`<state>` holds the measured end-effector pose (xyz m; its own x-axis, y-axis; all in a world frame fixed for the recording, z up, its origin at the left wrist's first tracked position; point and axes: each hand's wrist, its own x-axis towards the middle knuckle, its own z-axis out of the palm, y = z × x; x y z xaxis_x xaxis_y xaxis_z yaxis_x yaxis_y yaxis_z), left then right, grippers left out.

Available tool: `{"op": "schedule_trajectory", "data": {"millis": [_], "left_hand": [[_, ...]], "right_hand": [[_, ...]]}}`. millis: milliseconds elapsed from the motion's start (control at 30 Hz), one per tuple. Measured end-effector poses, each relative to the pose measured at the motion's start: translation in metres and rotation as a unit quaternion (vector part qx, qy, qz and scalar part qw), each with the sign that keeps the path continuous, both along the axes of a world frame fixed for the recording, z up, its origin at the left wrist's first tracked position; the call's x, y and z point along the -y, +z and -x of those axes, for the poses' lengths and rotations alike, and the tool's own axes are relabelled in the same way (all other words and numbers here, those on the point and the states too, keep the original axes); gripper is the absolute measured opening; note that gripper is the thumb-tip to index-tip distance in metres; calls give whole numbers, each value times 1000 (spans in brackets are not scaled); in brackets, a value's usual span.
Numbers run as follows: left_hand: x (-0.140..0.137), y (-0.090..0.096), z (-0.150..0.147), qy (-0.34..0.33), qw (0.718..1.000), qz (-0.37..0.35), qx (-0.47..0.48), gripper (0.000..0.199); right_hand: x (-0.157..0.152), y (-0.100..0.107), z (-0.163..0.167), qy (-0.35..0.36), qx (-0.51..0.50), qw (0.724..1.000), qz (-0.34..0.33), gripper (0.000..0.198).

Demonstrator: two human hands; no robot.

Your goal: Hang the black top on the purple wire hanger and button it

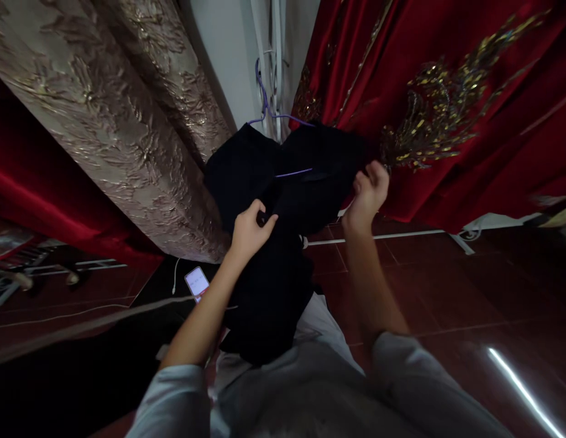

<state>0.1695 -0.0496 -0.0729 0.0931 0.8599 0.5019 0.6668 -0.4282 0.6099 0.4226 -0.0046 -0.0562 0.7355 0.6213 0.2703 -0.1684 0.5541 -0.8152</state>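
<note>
A black garment (283, 249) hangs in front of me on a thin purple hanger (265, 100), its lower part reaching down to my lap. Through its front opening shows a short stretch of the hanger's lower bar. My left hand (252, 228) is closed on the front of the garment near its middle, thumb and fingers pinching the cloth. At the garment's right side, my right hand (367, 191) has its fingers curled at the edge of the cloth, which they seem to grip. The dark cloth hides the exact fold in each hand.
White metal rack posts (276, 55) stand behind the hanger. Beige embossed fabric (141, 140) drapes at left, red fabric with gold sequins (429, 115) at right. A lit phone (197, 283) lies on a dark surface by my left forearm. A white bar (378, 235) runs low over the red tiles.
</note>
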Motion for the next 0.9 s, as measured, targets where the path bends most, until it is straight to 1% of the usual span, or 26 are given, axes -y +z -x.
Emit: {"op": "schedule_trajectory", "data": {"millis": [33, 67, 133, 167, 233, 300, 367, 400, 433, 500, 567, 633, 733, 833, 900], "left_hand": [[6, -6, -3, -5, 998, 3, 69, 23], [11, -12, -7, -12, 991, 12, 136, 25], [23, -20, -17, -35, 963, 46, 261, 30], [29, -23, -23, -45, 947, 60, 312, 33], [42, -25, -33, -47, 919, 67, 385, 40], [54, -24, -42, -36, 900, 42, 433, 47], [64, -22, -48, -32, 885, 9, 463, 50], [67, -20, -49, -33, 882, -5, 470, 48], [70, -19, -50, -35, 882, -14, 469, 44], [72, -18, -49, -39, 893, -14, 448, 33], [73, -19, -46, -41, 906, 3, 422, 21], [73, -21, -44, -35, 910, 17, 412, 14], [74, -22, -44, -25, 914, 34, 404, 11], [76, -21, -44, -42, 929, 74, 359, 13], [76, -21, -43, -45, 939, 82, 332, 14]], "right_hand": [[19, -16, 12, -14, -13, 1000, -9, 35], [38, -33, 26, -5, -23, 1000, -6, 30], [73, -61, 50, 50, -25, 998, 29, 14], [86, -70, 60, 93, -10, 994, 60, 12], [102, -76, 73, 187, 42, 977, 92, 15], [106, -70, 79, 281, 111, 948, 96, 22], [104, -59, 82, 354, 155, 917, 95, 24], [103, -55, 85, 375, 165, 907, 99, 24], [103, -52, 87, 382, 170, 903, 103, 25], [106, -50, 91, 361, 177, 909, 109, 27], [111, -52, 93, 340, 188, 915, 112, 27], [114, -54, 93, 343, 186, 914, 112, 24], [116, -54, 90, 351, 168, 914, 114, 21], [115, -51, 88, 352, 167, 914, 114, 21], [116, -50, 87, 362, 169, 910, 110, 19]]}}
